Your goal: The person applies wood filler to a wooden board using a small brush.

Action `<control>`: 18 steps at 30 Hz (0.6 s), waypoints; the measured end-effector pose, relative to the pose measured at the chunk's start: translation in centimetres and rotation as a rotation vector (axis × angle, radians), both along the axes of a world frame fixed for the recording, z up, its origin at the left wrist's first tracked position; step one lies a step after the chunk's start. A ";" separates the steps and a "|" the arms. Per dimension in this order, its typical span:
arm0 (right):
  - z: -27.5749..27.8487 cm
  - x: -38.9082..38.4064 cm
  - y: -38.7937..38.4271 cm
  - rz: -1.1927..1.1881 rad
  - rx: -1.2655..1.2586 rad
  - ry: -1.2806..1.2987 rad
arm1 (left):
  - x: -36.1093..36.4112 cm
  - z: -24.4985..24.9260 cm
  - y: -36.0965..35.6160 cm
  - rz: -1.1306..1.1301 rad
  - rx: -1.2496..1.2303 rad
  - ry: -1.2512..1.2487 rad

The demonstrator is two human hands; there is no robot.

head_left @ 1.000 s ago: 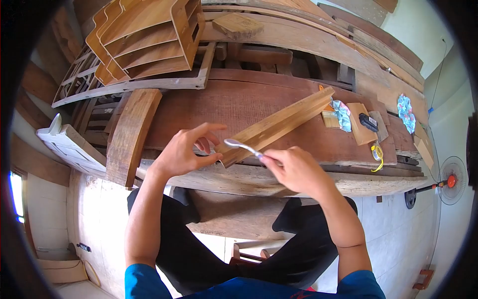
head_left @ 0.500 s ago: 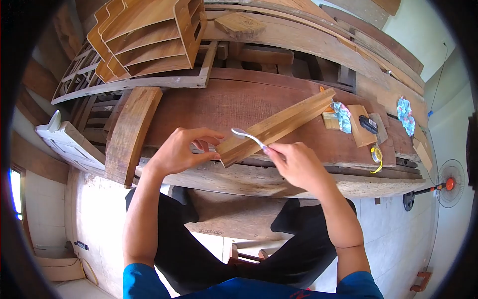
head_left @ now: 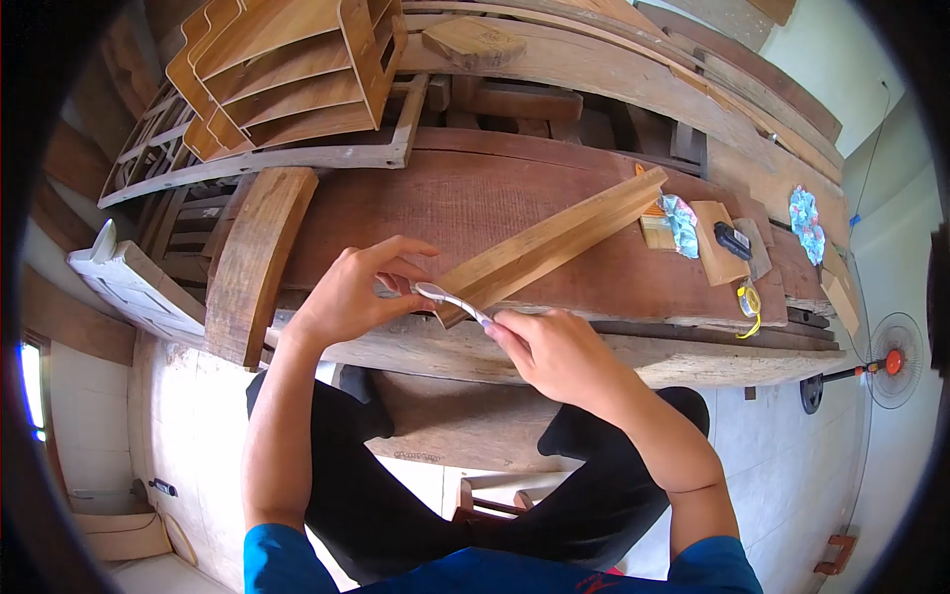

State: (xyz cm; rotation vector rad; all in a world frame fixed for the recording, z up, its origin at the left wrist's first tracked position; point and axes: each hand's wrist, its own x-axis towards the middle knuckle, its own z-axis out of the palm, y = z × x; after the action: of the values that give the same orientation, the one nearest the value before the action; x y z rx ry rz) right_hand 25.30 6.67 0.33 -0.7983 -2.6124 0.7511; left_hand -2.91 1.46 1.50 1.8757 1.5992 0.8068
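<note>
A long wooden block lies slantwise on the reddish-brown board, its near end between my hands. My right hand pinches a white toothbrush by its handle, the head pointing left. That head overlaps the block's near end in this view, close to my left thumb. My left hand is at the left of the block's near end, fingers curved and apart, with the thumb tip near the brush head. At the block's far end rests a paintbrush, beside a crumpled blue patterned cloth.
On the right are a tape measure, a black tool on a wood piece and a second cloth. A thick plank lies left. Behind stands a wooden tray organizer. A fan stands far right.
My right hand has moved left and slightly down, carrying the toothbrush head from over the block to beside my left thumb. My left hand stays almost in place.
</note>
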 end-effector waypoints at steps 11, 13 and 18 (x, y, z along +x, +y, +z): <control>1.7 1.0 0.5 -0.004 -0.080 -0.086 | -0.3 -0.5 -0.1 -0.041 0.005 0.060; 2.6 1.5 0.8 -0.039 -0.083 -0.140 | -0.4 -0.6 -0.1 -0.042 -0.009 0.063; 2.2 1.2 1.5 -0.119 -0.102 -0.116 | -0.7 -1.2 0.0 -0.070 0.036 0.086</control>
State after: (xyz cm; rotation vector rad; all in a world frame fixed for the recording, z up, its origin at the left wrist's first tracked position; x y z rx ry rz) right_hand 26.54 8.15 2.55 -1.0469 -2.6165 0.8330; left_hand -3.63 1.51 0.26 2.0047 1.5695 0.7384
